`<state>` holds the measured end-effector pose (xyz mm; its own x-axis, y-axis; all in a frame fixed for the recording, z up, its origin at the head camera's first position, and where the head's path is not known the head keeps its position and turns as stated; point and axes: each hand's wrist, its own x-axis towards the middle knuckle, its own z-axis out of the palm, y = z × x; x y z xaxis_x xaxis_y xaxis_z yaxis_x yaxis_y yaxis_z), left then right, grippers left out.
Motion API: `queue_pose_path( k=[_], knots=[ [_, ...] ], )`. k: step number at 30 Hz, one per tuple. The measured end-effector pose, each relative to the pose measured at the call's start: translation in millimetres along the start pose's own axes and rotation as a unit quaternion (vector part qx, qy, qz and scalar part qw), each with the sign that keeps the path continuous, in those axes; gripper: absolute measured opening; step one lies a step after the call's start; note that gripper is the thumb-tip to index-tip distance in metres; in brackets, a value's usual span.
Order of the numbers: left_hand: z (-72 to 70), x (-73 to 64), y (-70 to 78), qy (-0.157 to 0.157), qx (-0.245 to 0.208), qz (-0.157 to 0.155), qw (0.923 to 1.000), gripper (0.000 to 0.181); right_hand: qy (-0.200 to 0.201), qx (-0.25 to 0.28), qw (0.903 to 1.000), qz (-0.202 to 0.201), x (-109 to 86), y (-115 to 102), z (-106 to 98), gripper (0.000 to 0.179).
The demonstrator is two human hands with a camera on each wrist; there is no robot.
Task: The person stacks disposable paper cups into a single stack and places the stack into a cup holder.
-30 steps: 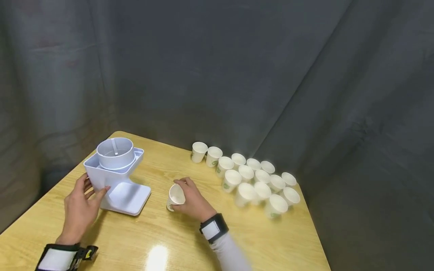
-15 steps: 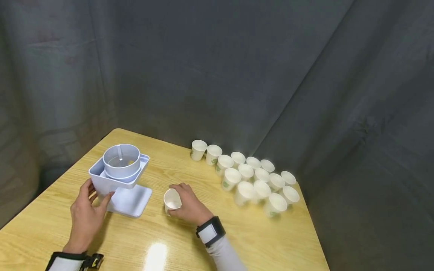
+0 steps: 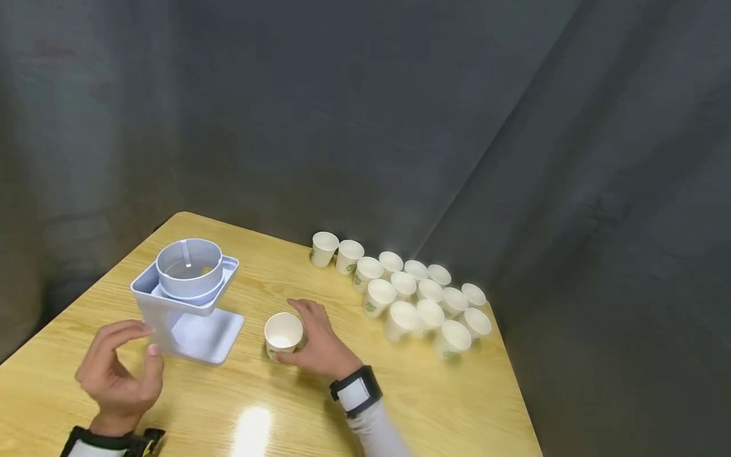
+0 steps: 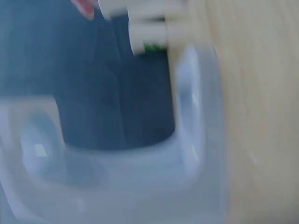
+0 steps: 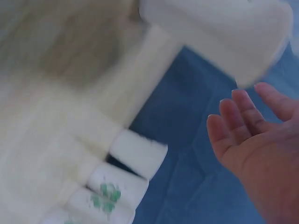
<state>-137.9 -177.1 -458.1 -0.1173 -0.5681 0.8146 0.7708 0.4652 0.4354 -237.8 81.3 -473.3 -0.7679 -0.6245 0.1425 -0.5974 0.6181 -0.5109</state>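
At the left of the wooden table [image 3: 211, 406], the left hand [image 3: 117, 395] has its thumb and fingers bent and apart, gripping nothing; whether a fingertip touches the wall ahead cannot be told. Just beyond those fingertips stands a pale bluish-white plastic stand [image 3: 162, 311] with a flat base, bearing a round, pale plastic tub [image 3: 191, 285]. It looks rigid and smooth, perhaps a little slippery, and is probably best steadied low on its upright wall, since the tub sits high.

Between the right hand's thumb and forefinger is an upright white paper cup [image 3: 283, 331] with a green print. The right hand [image 3: 321, 344] has its fingers spread, the forefinger clear of the rim and the thumb against or just beside the lower wall. The cup is likely very light, thin-walled and easily dented or tipped; a gentle pinch on opposite sides below the rim should suit it. Past the knuckles, to the right, more white paper cups [image 3: 403, 319] stand clustered, rims up.
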Motion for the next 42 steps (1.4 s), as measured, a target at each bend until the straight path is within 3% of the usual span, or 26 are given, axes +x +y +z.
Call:
queue_pose_path(
  k=[2,5,7,10,15,19,22,24,26,28,34,35,36,37,38,42],
  knots=[
    [10.9,-2.7,8.1,-0.050,-0.074,0.027,0.9957,0.017,0.018,0.007,0.9998,0.010,-2.9,3,-8,0.091],
    [26.7,-11.8,14.9,-0.151,-0.156,0.037,0.9755,0.011,0.052,0.011,0.9982,0.025,-8.3,12,-23,0.084],
    [35.3,-22.1,14.0,-0.209,-0.170,0.023,0.9627,0.015,0.079,0.013,0.9961,0.037,-12.6,21,-33,0.080],
    [46.3,-41.9,5.8,-0.294,-0.156,-0.020,0.9427,0.033,0.127,-0.010,0.9903,0.056,-21.5,42,-48,0.074],
    [60.8,-68.8,-14.6,-0.411,-0.088,-0.131,0.8980,0.060,0.197,-0.084,0.9706,0.109,-39.9,77,-71,0.069],
    [70.1,-74.4,-32.2,-0.448,-0.036,-0.191,0.8724,0.073,0.212,-0.118,0.9578,0.154,-50.7,99,-80,0.073],
    [75.2,-75.8,-47.4,-0.468,-0.019,-0.214,0.8569,0.082,0.206,-0.121,0.9567,0.166,-54.2,113,-81,0.076],
    [77.1,-77.0,-57.7,-0.489,-0.022,-0.232,0.8407,0.088,0.197,-0.117,0.9581,0.172,-54.9,120,-80,0.076],
    [77.1,-78.3,-66.9,-0.513,-0.037,-0.264,0.8161,0.092,0.186,-0.120,0.9596,0.174,-54.8,126,-79,0.078],
    [76.5,-79.2,-74.5,-0.538,-0.063,-0.299,0.7853,0.094,0.177,-0.123,0.9603,0.178,-55.2,130,-76,0.080],
    [74.3,-76.4,-88.7,-0.597,-0.166,-0.401,0.6751,0.094,0.176,-0.112,0.9595,0.189,-55.8,134,-72,0.079],
    [74.4,-75.7,-90.2,-0.602,-0.176,-0.412,0.6612,0.093,0.180,-0.106,0.9591,0.191,-55.5,134,-72,0.078],
    [74.7,-75.0,-91.4,-0.608,-0.183,-0.414,0.6525,0.091,0.183,-0.103,0.9586,0.192,-55.3,133,-72,0.077],
    [75.0,-74.5,-92.3,-0.612,-0.186,-0.418,0.6455,0.089,0.188,-0.100,0.9579,0.193,-55.2,133,-72,0.076],
    [75.4,-74.3,-92.9,-0.615,-0.183,-0.417,0.6436,0.086,0.191,-0.098,0.9571,0.195,-55.0,133,-72,0.075],
    [74.6,-75.2,-94.4,-0.623,-0.150,-0.401,0.6545,0.073,0.199,-0.094,0.9550,0.200,-54.7,132,-69,0.072]
  ],
)
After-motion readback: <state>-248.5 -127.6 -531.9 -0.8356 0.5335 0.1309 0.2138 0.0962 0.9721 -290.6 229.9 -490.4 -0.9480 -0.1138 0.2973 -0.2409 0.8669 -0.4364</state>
